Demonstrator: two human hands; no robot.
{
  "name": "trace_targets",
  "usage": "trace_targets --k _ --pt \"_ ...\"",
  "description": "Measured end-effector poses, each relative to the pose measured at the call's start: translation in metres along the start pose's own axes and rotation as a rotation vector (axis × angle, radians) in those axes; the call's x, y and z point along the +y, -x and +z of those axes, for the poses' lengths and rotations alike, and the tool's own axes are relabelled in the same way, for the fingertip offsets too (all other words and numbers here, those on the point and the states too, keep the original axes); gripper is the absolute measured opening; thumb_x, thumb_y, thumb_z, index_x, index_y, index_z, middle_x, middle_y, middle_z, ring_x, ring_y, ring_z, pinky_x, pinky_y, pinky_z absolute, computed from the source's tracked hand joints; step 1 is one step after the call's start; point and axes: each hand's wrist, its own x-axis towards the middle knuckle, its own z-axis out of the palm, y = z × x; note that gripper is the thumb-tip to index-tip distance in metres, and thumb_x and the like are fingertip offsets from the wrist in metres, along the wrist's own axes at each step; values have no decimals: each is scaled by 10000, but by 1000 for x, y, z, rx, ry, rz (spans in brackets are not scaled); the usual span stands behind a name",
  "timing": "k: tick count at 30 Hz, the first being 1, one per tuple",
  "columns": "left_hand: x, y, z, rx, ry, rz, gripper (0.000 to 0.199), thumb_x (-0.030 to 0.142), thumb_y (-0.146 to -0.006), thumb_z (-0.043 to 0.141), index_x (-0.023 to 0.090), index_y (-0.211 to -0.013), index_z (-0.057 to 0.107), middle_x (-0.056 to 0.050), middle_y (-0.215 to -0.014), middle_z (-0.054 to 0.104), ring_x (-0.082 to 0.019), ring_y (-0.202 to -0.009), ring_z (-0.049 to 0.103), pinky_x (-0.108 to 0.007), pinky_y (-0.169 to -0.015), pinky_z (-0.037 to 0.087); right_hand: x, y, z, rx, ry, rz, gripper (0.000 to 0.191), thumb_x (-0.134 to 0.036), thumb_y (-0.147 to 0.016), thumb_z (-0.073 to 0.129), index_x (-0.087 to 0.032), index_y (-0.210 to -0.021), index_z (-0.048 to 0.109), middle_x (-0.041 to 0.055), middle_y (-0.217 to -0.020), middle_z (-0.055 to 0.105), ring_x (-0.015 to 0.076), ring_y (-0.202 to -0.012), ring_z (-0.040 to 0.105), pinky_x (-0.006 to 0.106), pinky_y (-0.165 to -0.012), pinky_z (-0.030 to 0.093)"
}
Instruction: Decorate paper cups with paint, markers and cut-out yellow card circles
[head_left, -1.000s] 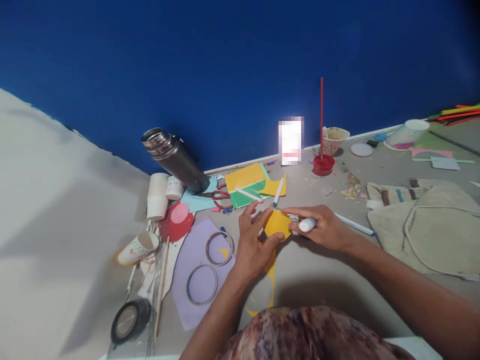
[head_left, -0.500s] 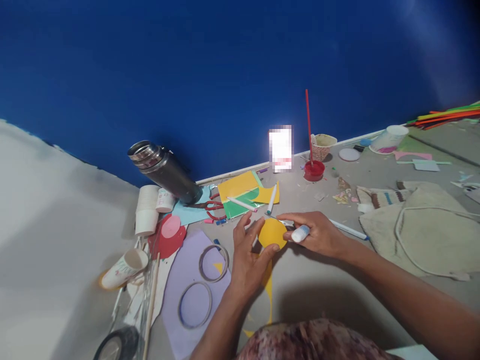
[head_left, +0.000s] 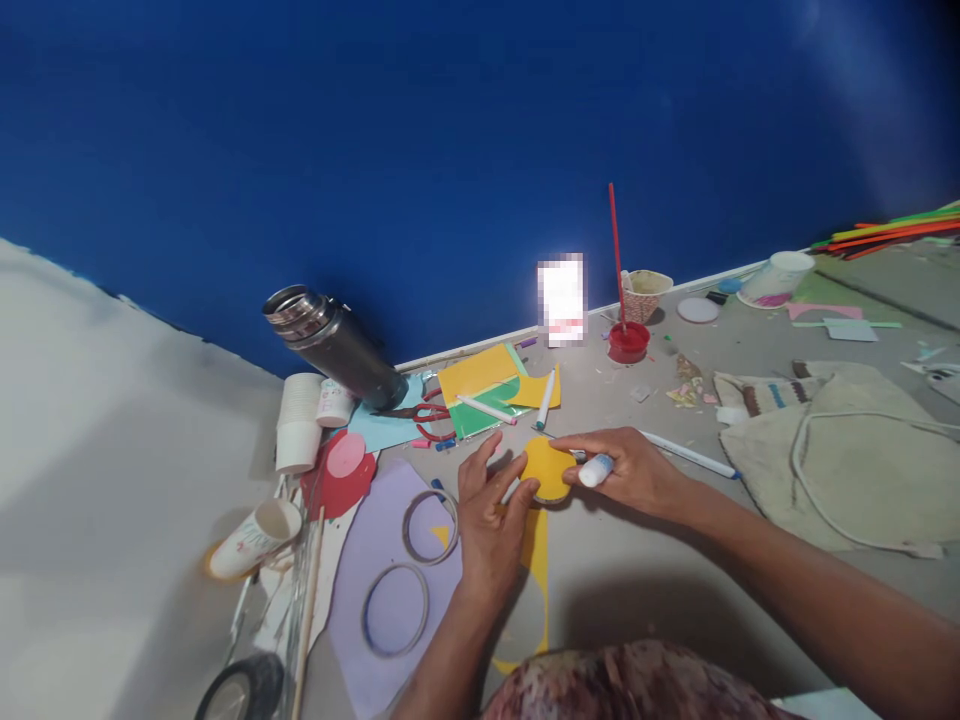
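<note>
A yellow paper circle (head_left: 549,470) is held just above the table between my two hands. My left hand (head_left: 487,520) grips its left edge, thumb at the lower side and fingers bent behind. The circle's lower rim shows a thin grey edge. At the right, my right hand (head_left: 634,470) keeps a white tube (head_left: 597,471) tucked in its fingers, and its index fingertip touches the circle's upper right edge. Under the hands lies a yellow paper offcut (head_left: 536,560) with a curved cut-out.
Two tape rings (head_left: 395,610) rest on purple paper (head_left: 352,530). Red-handled scissors (head_left: 424,412), a steel flask (head_left: 337,350) and stacked paper cups (head_left: 298,425) stand left. Markers (head_left: 546,398) lie ahead. A red pot (head_left: 628,343) holds a stick; a cloth bag (head_left: 840,450) lies right.
The left thumb has drawn back from the circle's lower right to its lower left edge. My right index finger has come onto the circle's top edge. The white tube stays in my right hand.
</note>
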Motion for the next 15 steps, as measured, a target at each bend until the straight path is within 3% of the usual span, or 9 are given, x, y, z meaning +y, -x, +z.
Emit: trace_targets --k 6,12,15 --pt "5 0 1 59 -30 15 341 224 -901 759 304 -1232 735 -105 -1404 621 -289 -1322 599 -475 -1035 571 -12 -2 -5 8 60 47 515 -387 -794 783 -218 -1280 764 41 -856 821 186 -695 720 262 -634 494" --pt "3 0 4 27 9 5 277 225 -894 765 299 -1161 755 -93 -1445 610 -304 -1358 570 -513 -1081 537 -13 -1 0 -10 30 23 489 -425 -832 732 -233 -1281 767 32 -856 803 177 -664 674 267 -625 476" --pt "1 1 1 -28 63 -102 477 227 -868 778 327 -1323 674 -94 -1514 557 -308 -1391 544 -514 -1099 523 -11 -3 -4 64 -47 52 551 -443 -823 737 -204 -1319 742 -4 -728 733 155 -598 616 255 -573 452"
